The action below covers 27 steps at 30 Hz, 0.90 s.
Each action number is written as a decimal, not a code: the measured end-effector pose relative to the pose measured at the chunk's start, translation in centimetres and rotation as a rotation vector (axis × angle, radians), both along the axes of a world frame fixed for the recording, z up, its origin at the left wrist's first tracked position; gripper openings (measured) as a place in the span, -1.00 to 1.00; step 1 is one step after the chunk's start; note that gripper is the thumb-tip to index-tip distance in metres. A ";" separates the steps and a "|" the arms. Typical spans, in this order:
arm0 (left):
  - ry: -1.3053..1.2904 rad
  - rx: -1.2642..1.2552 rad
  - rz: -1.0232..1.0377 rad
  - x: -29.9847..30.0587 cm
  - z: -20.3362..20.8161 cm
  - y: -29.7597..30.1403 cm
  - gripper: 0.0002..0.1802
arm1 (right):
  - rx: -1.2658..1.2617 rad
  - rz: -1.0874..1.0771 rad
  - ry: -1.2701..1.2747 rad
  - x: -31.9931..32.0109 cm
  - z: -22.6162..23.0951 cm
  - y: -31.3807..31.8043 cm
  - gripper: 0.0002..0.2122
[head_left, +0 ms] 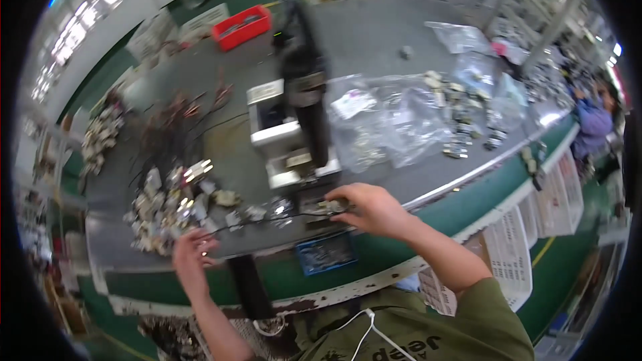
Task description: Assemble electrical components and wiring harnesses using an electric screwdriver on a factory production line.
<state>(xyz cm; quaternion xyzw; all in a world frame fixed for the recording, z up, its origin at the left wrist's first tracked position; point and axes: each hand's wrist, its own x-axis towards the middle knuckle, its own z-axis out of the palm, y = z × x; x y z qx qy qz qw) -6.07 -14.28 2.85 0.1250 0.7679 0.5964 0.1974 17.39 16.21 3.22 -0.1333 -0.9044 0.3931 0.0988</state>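
Black cable (pixel 302 214) strung over near edge of worktop (pixel 374 37); left hand (pixel 192 254) and right hand (pixel 372 210) each pinching it, grip narrow. Seems mid-handling, unfinished; loose parts pile (pixel 164 210), near-left corner, apparently remaining.

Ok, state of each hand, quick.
Left hand: fingers closed, apparently on one end of the dark cable; blurred.
Right hand: closed, pinching the cable's other end.

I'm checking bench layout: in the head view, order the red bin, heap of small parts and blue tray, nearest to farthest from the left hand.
From the left hand:
1. Heap of small parts, just beyond it.
2. Blue tray, to its right.
3. Red bin, far across the bench.
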 end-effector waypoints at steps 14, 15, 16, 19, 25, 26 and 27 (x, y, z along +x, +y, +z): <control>0.878 -0.368 -0.726 3.2 -0.3 9.1 -0.80 | 0.609 -0.004 0.153 -3.3 -2.4 -3.0 -0.62; 0.874 -0.367 -0.730 3.2 -0.2 9.2 -0.80 | 0.562 -0.015 0.174 -3.3 -2.7 -2.8 -0.64; 0.911 -0.362 -0.704 3.2 -0.1 9.4 -0.82 | 0.514 -0.026 0.196 -3.3 -2.9 -2.6 -0.65; 0.958 -0.355 -0.689 3.0 -0.4 9.9 -0.86 | 0.484 -0.009 0.194 -3.3 -2.8 -2.4 -0.69; 0.962 -0.335 -0.806 3.7 -1.0 11.5 -0.87 | 0.489 -0.031 0.220 -2.8 -2.9 -2.1 -0.70; 0.937 -0.293 -0.795 4.0 -0.8 12.0 -0.83 | 0.492 -0.033 0.220 -2.7 -2.8 -2.1 -0.70; 0.913 -0.250 -0.783 4.3 -0.7 12.4 -0.80 | 0.489 -0.034 0.203 -2.6 -2.4 -2.1 -0.70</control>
